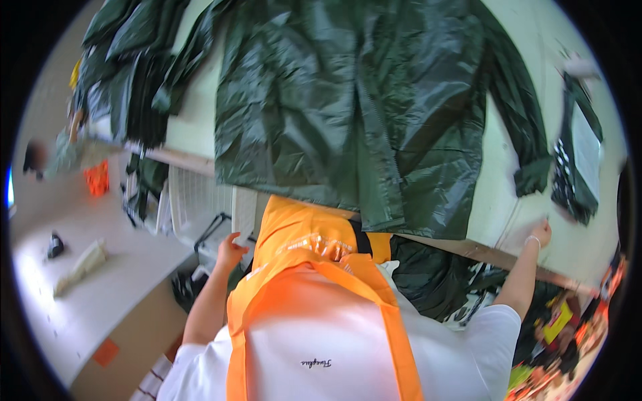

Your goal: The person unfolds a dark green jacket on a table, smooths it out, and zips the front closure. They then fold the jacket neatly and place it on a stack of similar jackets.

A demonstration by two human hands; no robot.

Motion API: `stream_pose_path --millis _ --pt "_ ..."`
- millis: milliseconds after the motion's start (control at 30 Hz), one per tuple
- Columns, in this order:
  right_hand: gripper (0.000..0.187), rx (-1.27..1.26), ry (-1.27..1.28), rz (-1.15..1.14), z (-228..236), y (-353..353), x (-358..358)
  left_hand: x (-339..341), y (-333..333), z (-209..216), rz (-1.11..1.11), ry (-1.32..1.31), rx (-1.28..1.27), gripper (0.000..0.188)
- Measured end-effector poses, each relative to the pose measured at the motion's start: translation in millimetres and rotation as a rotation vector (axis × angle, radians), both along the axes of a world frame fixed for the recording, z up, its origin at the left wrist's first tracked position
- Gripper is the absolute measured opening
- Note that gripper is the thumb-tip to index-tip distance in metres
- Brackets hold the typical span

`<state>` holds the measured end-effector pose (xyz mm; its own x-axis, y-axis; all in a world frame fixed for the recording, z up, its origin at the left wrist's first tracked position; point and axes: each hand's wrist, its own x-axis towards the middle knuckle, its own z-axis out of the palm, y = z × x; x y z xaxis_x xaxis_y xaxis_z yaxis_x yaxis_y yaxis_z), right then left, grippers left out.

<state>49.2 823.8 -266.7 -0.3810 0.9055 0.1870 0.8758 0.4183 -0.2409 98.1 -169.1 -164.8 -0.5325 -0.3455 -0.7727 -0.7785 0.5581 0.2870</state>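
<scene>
A dark green, shiny raincoat (294, 100) lies spread on the pale table, its zip front parted low down and its hem hanging over the near edge. My left hand (232, 251) is in the air below the hem's left side, fingers loosely bent and apart, holding nothing. At the table's right edge, my right hand (541, 232) rests near the coat's right cuff (533, 176) with its fingers curled together; whatever may be between them is too small to make out. Just beyond it lies a folded dark green garment (580, 150) with a pale sheet on it.
Folded dark green garments (137, 73) are stacked at the table's far left. Under the table stand a white plastic crate (194, 200) and dark bundles (431, 277). Colourful packages (562, 327) fill the lower right. Another person (63, 150) is at the far left.
</scene>
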Motion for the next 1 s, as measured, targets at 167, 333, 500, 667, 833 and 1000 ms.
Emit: stream_pose_path --millis 167,333,500,667,833,1000 --pt "0.046 0.334 -0.481 -0.139 42.8 -54.9 -59.5 -50.8 50.3 35.0 0.169 0.094 0.013 0.042" --pt "0.022 -0.507 0.694 0.584 129.4 -248.7 -115.3 -155.2 182.5 56.7 0.398 -0.119 0.841 0.058" --pt "0.031 -0.829 0.183 1.254 158.1 -535.6 -131.9 -184.6 244.2 18.8 0.624 -0.325 1.071 0.071" --pt "0.028 -0.605 -0.134 1.219 163.0 -612.0 -121.5 -184.1 215.6 15.2 0.734 -0.341 1.268 0.069" --pt "0.033 -1.150 -0.090 1.187 199.0 -659.1 -91.8 -199.6 191.4 47.3 0.708 0.016 1.291 0.036" --pt "0.037 -0.938 -0.059 1.382 208.0 -696.9 -99.6 -206.8 156.2 84.5 0.769 0.051 1.269 0.032"
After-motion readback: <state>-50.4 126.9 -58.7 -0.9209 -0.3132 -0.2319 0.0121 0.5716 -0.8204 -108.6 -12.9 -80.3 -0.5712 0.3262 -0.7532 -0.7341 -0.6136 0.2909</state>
